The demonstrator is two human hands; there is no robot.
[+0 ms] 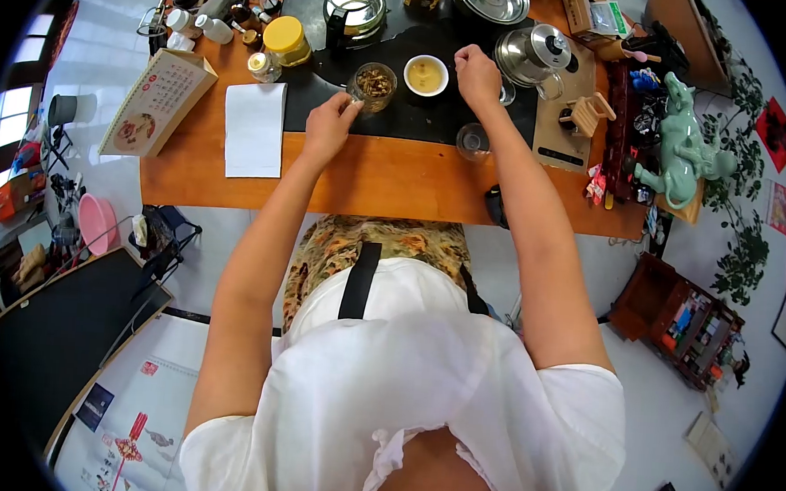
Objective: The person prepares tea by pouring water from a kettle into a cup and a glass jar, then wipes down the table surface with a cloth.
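We had the left grip (331, 125) with fingertips up at the near side of a glass cup (374, 83) full of brown dried bits; likely touching, but we couldn't tell if it was pinching the cup or just steadying it. The right grip (479, 77) was curled just right of a white bowl (426, 76) of yellowish liquid; whether it held anything, we couldn't tell. Cup and bowl stood side by side between the 2 grips, on a black mat (404, 126) on the tabletop (369, 186). Near the right forearm: 1 clear glass (474, 143), plus a lidded pot (520, 61) further out. We judged the step as handling drink ingredients, cup not yet lifted. Next move probably called for a firm left hold, cup upright, right grip clear of the bowl.
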